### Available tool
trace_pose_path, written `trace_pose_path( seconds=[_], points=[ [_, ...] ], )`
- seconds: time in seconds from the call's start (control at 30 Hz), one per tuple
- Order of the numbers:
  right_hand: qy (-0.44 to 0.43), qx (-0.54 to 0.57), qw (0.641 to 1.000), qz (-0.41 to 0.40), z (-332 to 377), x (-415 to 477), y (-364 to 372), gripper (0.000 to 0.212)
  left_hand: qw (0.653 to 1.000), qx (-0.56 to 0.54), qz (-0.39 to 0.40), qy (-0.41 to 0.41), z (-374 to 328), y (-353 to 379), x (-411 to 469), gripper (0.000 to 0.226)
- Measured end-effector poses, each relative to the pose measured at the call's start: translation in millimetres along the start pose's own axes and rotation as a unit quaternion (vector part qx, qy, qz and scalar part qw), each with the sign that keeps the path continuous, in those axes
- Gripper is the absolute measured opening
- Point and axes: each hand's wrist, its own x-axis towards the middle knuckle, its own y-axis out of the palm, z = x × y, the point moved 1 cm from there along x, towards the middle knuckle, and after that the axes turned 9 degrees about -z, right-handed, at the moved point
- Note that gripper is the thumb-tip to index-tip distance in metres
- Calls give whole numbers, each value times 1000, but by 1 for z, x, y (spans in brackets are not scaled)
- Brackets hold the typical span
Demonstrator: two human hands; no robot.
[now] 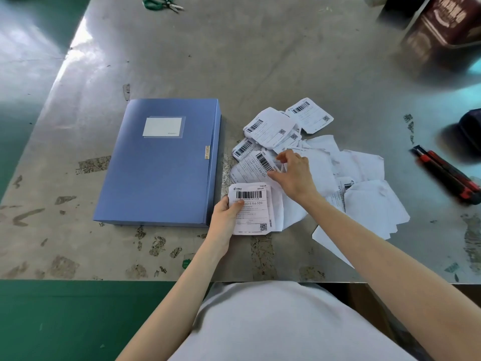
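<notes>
A small stack of white barcode labels [256,217] lies at the table's front, held by my left hand [226,217] with the thumb pressed on top. Beyond it spreads a loose pile of similar labels [270,128], some printed side up, others blank side up. My right hand [294,173] reaches over this pile, its fingers curled and touching a label with a barcode [260,165]; whether it pinches the paper is unclear. A closed blue file box [161,162] with a white label pocket lies to the left of the papers.
A red and black utility knife [447,175] lies at the right. Green-handled scissors [161,3] sit at the far edge. A dark basket [442,29] stands at the back right and a dark object [471,131] at the right edge. The metal table [260,61] is worn.
</notes>
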Motion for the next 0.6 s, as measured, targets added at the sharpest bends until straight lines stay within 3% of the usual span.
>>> trace_pose_path(
  seconds=[0.13, 0.27, 0.5, 0.6],
  points=[
    [14, -77, 996, 35, 4, 7, 12, 53, 1000, 1, -19, -4, -2, -4, 1, 13],
    [7, -67, 997, 25, 10, 9, 19, 37, 1000, 18, -21, 0, -5, -6, 4, 13],
    [64, 112, 992, -1, 14, 16, 8, 14, 999, 47, -19, 1, -7, -5, 8, 10],
    [109, 194, 975, -25, 12, 19, 1, 19, 999, 44, -18, 0, -10, -8, 12, 11]
  ],
)
